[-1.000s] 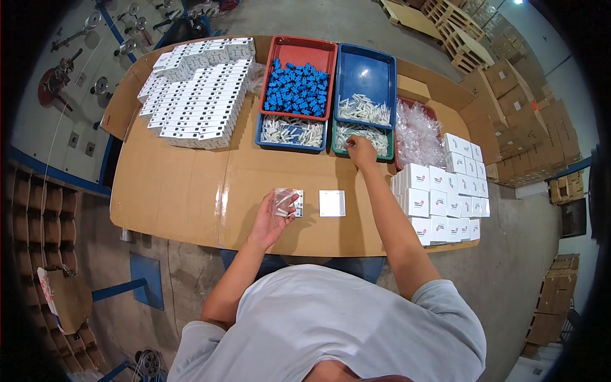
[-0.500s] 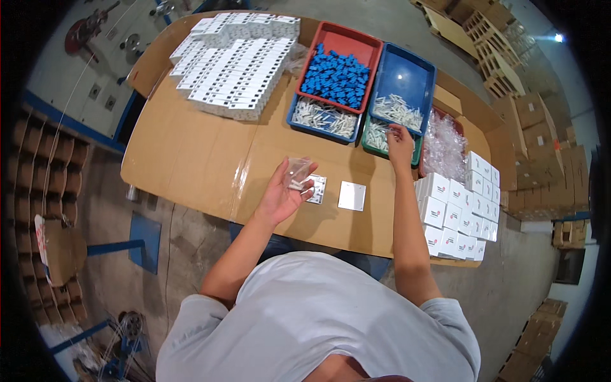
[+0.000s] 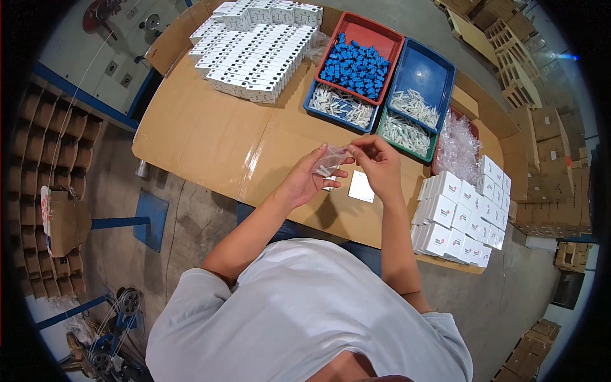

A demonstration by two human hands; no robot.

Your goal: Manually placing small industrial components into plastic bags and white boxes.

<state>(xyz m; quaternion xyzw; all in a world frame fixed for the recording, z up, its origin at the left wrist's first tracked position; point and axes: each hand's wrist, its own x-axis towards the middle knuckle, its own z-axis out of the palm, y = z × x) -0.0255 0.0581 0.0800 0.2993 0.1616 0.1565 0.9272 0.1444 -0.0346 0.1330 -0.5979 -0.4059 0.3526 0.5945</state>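
Observation:
A small clear plastic bag (image 3: 330, 159) with a few small white pieces inside is held in the curled fingers of my left hand (image 3: 298, 181), above the cardboard-covered table (image 3: 210, 146). At the bag's mouth, my right hand (image 3: 384, 170) has its thumb and fingertips pinched together. What lies in that pinch is too small to make out. On the table, a white square plate (image 3: 361, 188) lies just below my right hand. Another white square item (image 3: 329, 184) is mostly covered by my left fingers.
Beyond my hands stand a red tray (image 3: 400, 48) of blue parts, and blue (image 3: 423, 60) and green (image 3: 425, 155) trays with small white pieces. Clear bags (image 3: 459, 141) and stacked white boxes (image 3: 455, 216) occupy the right side. Rows of white boxes (image 3: 254, 57) fill the far left.
My right hand has left the green tray of white pieces and come in to the bag's mouth. My left hand still holds the bag. The view has shifted slightly.

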